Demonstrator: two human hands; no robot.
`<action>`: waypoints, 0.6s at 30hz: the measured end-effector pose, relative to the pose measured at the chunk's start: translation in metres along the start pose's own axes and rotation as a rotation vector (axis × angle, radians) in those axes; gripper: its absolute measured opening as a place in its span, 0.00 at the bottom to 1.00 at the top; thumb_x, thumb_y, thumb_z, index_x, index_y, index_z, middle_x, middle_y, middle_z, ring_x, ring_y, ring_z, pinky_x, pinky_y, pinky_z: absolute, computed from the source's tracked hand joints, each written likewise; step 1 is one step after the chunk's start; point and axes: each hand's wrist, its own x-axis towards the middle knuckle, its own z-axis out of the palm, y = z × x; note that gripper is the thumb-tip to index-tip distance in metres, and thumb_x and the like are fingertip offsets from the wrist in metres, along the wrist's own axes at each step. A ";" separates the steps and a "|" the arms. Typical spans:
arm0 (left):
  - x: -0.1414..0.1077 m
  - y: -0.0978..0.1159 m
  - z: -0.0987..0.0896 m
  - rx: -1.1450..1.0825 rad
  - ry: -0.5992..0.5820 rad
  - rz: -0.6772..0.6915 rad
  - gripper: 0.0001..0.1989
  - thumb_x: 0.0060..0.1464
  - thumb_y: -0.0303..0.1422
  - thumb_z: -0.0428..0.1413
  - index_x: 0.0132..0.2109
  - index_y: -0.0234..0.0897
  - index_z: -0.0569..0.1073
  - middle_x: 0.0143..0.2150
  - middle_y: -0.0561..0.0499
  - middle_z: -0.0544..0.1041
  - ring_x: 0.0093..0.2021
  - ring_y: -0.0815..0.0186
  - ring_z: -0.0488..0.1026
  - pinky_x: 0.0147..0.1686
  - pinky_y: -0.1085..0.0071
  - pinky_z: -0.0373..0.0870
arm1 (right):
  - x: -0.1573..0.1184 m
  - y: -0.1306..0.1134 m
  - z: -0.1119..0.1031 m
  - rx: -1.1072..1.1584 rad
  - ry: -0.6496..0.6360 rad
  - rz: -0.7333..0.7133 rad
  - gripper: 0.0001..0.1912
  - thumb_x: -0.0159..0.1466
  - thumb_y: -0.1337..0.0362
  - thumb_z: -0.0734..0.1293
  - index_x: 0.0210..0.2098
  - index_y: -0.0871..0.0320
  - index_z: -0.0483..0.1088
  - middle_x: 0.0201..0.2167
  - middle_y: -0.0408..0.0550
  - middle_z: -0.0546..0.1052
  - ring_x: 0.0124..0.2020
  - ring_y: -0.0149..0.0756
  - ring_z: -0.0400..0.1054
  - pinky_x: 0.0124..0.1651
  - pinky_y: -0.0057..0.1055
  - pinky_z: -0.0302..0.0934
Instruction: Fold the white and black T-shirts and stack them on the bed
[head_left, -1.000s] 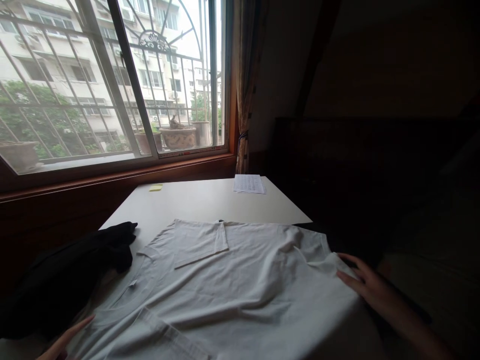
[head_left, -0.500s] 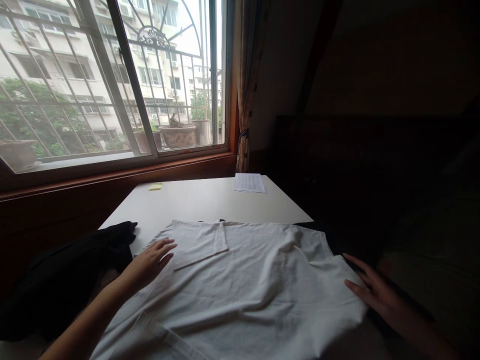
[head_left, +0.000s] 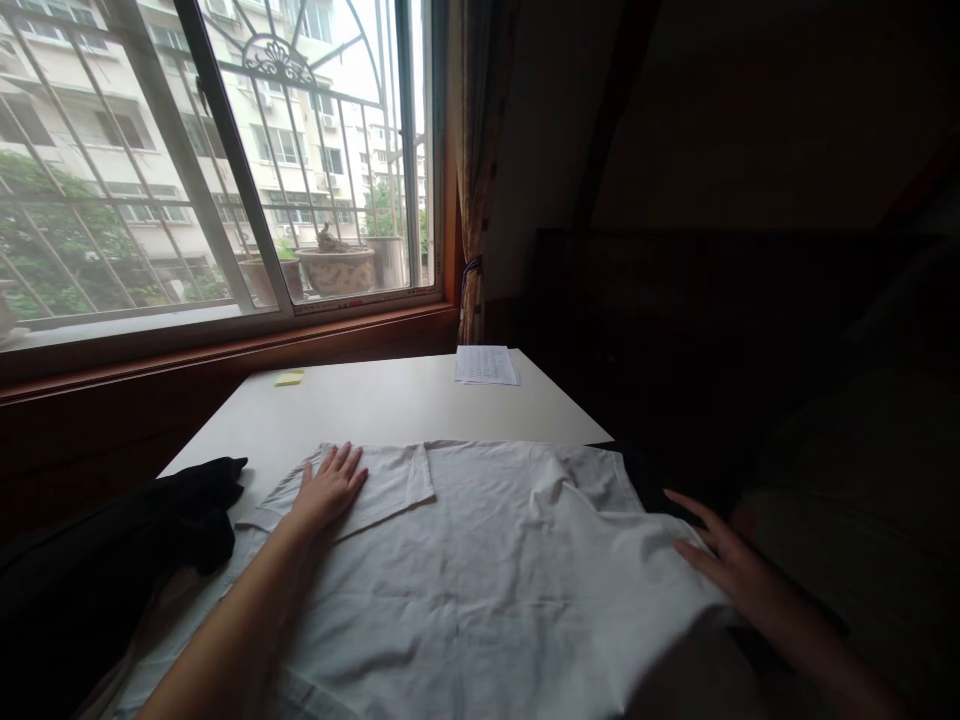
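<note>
A white T-shirt [head_left: 480,560] lies spread over the near part of the table, with soft wrinkles across it. One sleeve [head_left: 390,482] is laid inward at its upper left. My left hand [head_left: 334,485] rests flat on that corner, fingers spread and holding nothing. At the shirt's right edge is my right hand [head_left: 724,555], with finger and thumb apart beside the cloth. Whether it touches the fabric is hard to see in the shadow. The lower part of the shirt runs out of view.
Dark clothing [head_left: 150,540] is heaped at the left. On the white table [head_left: 375,400] lie a yellow sticky note [head_left: 289,378] and printed papers [head_left: 487,365]. A barred window [head_left: 315,180] and a tied curtain [head_left: 474,200] stand behind; the right side is very dark.
My left hand has come down flat onto the sleeve at the upper left of the shirt. Wrinkles in the middle look flatter. The right hand stays by the right edge. The view has shifted slightly.
</note>
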 end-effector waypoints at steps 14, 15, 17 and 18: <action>0.025 -0.045 -0.001 0.002 0.001 -0.165 0.32 0.68 0.49 0.32 0.74 0.44 0.51 0.77 0.46 0.42 0.75 0.47 0.39 0.65 0.31 0.41 | 0.030 -0.035 0.027 0.048 -0.162 0.249 0.45 0.59 0.40 0.70 0.69 0.49 0.55 0.51 0.54 0.80 0.53 0.51 0.75 0.50 0.38 0.72; 0.026 -0.047 -0.001 0.003 0.003 -0.171 0.32 0.68 0.49 0.32 0.74 0.44 0.51 0.77 0.45 0.43 0.75 0.47 0.39 0.65 0.31 0.41 | 0.025 -0.034 0.025 0.026 -0.187 0.264 0.47 0.58 0.39 0.70 0.69 0.49 0.53 0.48 0.53 0.81 0.51 0.52 0.77 0.50 0.39 0.72; 0.028 -0.050 -0.001 0.006 0.010 -0.181 0.33 0.68 0.49 0.32 0.74 0.44 0.52 0.77 0.45 0.43 0.75 0.46 0.39 0.65 0.32 0.40 | 0.010 -0.026 0.022 -0.008 -0.228 0.284 0.51 0.57 0.39 0.71 0.71 0.51 0.49 0.43 0.52 0.83 0.48 0.52 0.78 0.50 0.41 0.72; 0.029 -0.051 -0.001 0.008 0.012 -0.185 0.33 0.68 0.50 0.32 0.74 0.44 0.52 0.77 0.45 0.44 0.75 0.46 0.39 0.65 0.32 0.40 | 0.002 -0.020 0.021 -0.027 -0.221 0.276 0.53 0.56 0.39 0.71 0.72 0.51 0.48 0.40 0.52 0.83 0.46 0.53 0.79 0.49 0.43 0.72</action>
